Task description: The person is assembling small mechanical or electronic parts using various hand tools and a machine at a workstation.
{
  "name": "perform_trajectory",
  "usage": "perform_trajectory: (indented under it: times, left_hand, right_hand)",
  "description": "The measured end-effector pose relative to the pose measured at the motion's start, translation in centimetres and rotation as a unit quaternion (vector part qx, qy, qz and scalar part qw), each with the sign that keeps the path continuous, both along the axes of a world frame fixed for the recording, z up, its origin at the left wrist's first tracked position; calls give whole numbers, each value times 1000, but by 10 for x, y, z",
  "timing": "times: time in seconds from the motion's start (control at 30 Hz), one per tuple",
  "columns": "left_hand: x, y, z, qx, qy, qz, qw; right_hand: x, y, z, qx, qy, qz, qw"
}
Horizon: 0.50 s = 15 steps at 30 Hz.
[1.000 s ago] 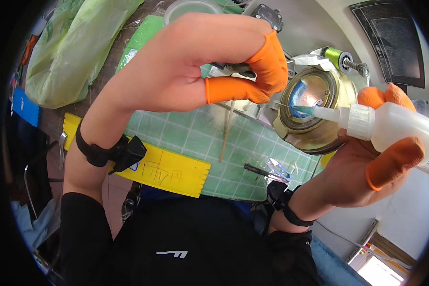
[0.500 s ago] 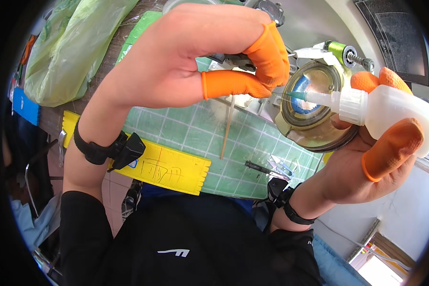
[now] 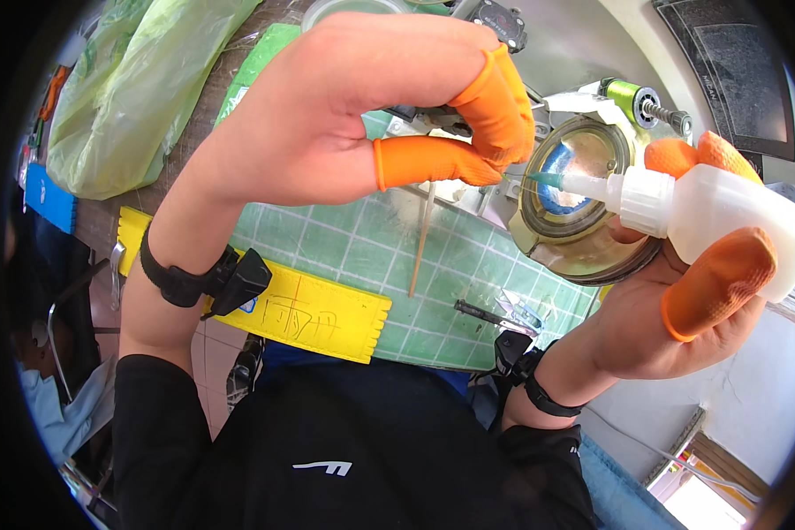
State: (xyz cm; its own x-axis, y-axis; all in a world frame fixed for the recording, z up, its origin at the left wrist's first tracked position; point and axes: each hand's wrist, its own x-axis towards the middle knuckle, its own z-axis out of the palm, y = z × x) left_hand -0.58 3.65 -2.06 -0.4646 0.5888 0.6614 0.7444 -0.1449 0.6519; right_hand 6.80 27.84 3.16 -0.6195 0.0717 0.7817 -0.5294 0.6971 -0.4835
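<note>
The left hand (image 3: 349,84) is arched above the mat, with the tips of its covered thumb (image 3: 428,162) and forefinger brought together in a pinch; whether something fine is held there cannot be told. The right hand (image 3: 649,309), at four o'clock from that pinch, is wrapped around a pale squeeze bottle (image 3: 742,221), which is laid nearly level and gripped between the thumb and the fingers, with its teal tip (image 3: 549,180) pointed toward nine o'clock. The tip's thin end is brought close to the left fingertips, though contact cannot be made out. For this step, both wrists are best steadied, the bottle squeezed only lightly, and the thin end brought in from the side so that the orange covers are not wetted. Care seems needed over the round metal part (image 3: 583,252), which lies at four o'clock from the pinch, partly behind the bottle's nozzle, since a stray drop could be caught on it. A green spool (image 3: 624,95) is seen at two o'clock. A wooden stick (image 3: 421,247) is found between seven and eight o'clock on the green mat (image 3: 362,247), and a dark slim tool (image 3: 479,314) at six. A yellow strip (image 3: 327,316) is set at eight o'clock, and a pale green bag (image 3: 141,106) is spread between nine and ten.
</note>
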Motion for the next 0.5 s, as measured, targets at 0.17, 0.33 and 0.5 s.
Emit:
perform_trajectory:
  times: [0.17,0.33,0.5]
  left_hand:
    - [2,7,0,10,-6,4,1000]
    - [2,16,-2,3,-33,23,999]
    - [17,3,0,-2,-86,19,996]
  right_hand:
    - [4,1,5,-5,3,0,1000]
    - [44,10,7,5,-71,139,988]
    - [97,122,17,-235,72,45,968]
